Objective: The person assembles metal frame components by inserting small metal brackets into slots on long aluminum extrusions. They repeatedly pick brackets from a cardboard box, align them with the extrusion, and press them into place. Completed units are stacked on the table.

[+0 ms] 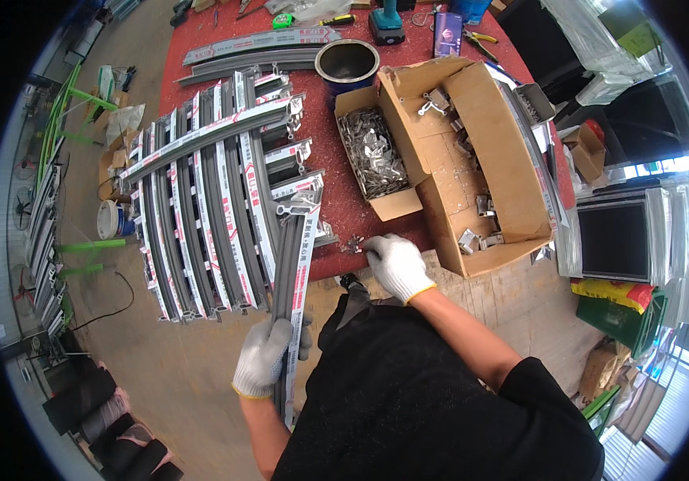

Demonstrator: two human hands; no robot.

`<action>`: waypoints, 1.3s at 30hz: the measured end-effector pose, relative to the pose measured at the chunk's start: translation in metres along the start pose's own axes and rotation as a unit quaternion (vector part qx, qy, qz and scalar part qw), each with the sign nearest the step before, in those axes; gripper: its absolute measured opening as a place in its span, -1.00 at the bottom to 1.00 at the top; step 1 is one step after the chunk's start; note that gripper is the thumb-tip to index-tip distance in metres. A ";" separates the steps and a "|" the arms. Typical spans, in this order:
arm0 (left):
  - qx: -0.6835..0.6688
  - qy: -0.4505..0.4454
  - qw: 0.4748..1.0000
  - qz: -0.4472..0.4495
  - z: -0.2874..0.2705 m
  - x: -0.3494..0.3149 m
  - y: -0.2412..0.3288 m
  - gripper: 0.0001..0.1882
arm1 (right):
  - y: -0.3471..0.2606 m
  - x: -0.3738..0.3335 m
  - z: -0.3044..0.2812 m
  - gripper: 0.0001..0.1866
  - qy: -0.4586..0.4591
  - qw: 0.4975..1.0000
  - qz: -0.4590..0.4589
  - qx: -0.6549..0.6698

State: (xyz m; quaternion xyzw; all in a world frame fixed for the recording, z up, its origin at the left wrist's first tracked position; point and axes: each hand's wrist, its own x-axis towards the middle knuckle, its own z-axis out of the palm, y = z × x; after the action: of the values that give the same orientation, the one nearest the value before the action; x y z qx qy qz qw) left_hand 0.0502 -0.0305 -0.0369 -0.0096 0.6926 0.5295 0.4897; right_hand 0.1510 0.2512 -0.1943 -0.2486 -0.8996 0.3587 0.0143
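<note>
My left hand (264, 358), in a white work glove, is wrapped round the lower part of a grey metal profile (290, 280) covered with printed film. The bar slants upward, its far end beside the stacked profiles at the table's near edge. My right hand (397, 264), gloved too, is at the table's front edge with its fingers curled and drawn together. Its fingertips are beside a few small metal pieces (352, 245); whether one is pinched between them is too small to make out. Many similar profiles (208, 200) lie crosswise in a stack to the left.
A small carton of metal clips (372, 152) and a larger cardboard box (485, 168) with scattered brackets stand beyond my right hand. Behind are a dark pot (347, 64), a cordless drill (387, 24), a phone (447, 36) and pliers (482, 44) on the red table (280, 84).
</note>
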 end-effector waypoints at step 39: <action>-0.024 -0.050 0.998 0.000 0.014 -0.002 0.005 -0.40 | -0.087 0.004 -0.160 -0.76 -0.012 0.918 0.061 0.392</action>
State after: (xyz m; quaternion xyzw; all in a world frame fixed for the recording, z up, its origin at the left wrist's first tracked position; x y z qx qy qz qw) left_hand 0.0575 -0.0191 -0.0317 0.0054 0.6543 0.5456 0.5235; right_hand 0.1420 0.3017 -0.0198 -0.2737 -0.6700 0.6856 0.0780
